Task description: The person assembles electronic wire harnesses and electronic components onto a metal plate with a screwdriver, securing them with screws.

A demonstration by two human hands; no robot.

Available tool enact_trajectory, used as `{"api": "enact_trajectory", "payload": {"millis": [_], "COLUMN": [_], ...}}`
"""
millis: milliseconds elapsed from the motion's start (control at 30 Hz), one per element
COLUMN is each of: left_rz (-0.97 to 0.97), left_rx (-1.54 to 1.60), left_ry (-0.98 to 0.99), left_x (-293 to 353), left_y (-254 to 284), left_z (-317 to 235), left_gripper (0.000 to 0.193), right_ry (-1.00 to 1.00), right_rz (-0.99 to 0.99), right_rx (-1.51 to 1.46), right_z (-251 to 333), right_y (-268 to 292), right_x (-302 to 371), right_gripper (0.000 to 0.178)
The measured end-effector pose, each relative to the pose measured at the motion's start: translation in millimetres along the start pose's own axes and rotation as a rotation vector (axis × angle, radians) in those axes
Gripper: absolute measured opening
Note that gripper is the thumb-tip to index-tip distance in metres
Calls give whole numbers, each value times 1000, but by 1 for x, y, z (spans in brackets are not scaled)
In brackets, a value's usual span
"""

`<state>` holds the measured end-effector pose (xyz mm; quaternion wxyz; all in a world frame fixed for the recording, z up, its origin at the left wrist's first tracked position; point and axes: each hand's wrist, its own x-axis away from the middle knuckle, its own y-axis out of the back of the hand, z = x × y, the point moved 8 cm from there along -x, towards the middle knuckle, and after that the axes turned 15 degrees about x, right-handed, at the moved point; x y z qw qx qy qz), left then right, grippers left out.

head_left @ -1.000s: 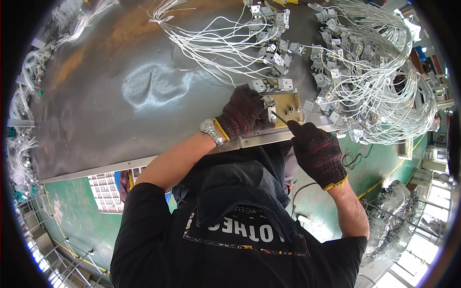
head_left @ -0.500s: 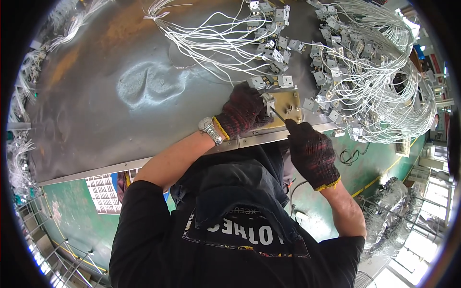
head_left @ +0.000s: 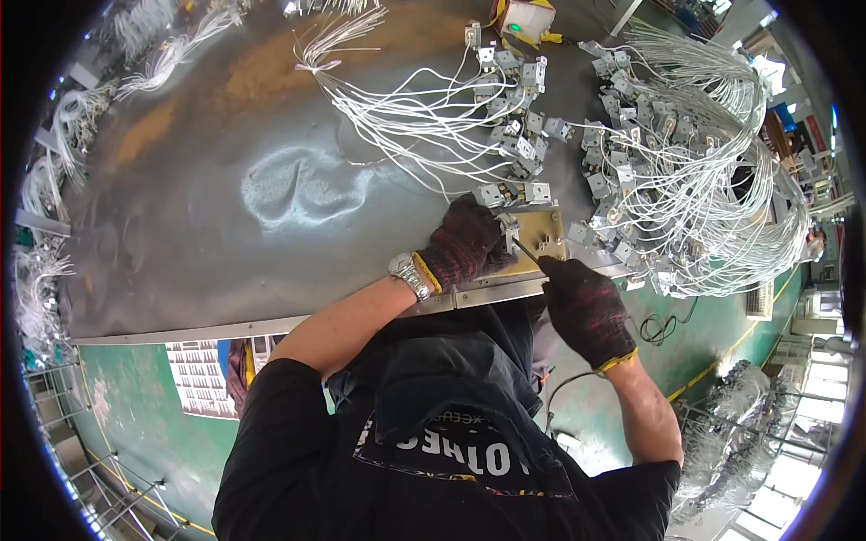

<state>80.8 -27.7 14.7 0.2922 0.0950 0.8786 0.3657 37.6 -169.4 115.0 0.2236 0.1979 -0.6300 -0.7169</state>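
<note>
My left hand (head_left: 465, 242), in a dark red-and-black knit glove, has its fingers closed around a small metal bracket (head_left: 510, 227) at the left side of a brass-coloured plate (head_left: 552, 222). The plate lies at the bench's front edge, with small posts standing on it. In my gloved right hand (head_left: 588, 307) is a thin-shafted tool like a screwdriver (head_left: 527, 252); the fist hides its handle. Its tip meets the bracket beside my left fingers. Just beyond the plate lie several metal lamp-holder-like brackets (head_left: 538, 193) wired to white leads (head_left: 406, 117).
A large heap of wired brackets (head_left: 713, 198) covers the bench's right side. More white wire bundles (head_left: 176, 54) line the far left. The metal bench top (head_left: 171, 243) has a raised front strip (head_left: 216, 330). A white-and-red box (head_left: 526, 20) with yellow trim stands at the back.
The view has tilted, so the bench and hands sit lower in the picture and the box at the back shows. Both hands keep their grips, and the tool's tip stays at the bracket.
</note>
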Motion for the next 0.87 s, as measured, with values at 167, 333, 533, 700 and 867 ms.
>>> {"api": "enact_trajectory", "payload": {"millis": [167,333,533,700,867], "left_rz": [9,78,265,-46,173], "left_rx": [26,-30,-35,292,51], "left_ry": [-22,17,172,-105,12], "left_x": [-1,-1,-5,2,9], "left_y": [2,0,-7,15,12], "left_z": [0,-4,1,4,13], "left_gripper": [56,57,55,50,44], "right_ry": [-77,-82,-258,-353,-306], "right_rz": [-6,-175,-142,-69,207], "right_rx": [-70,-253,-653,-1448,-1877], "right_z": [-10,-19,-32,-33,-20], "right_y": [-9,-14,-61,-123,-173], "right_x": [6,21,44,59,67], "right_gripper": [29,30,36,38,69]}}
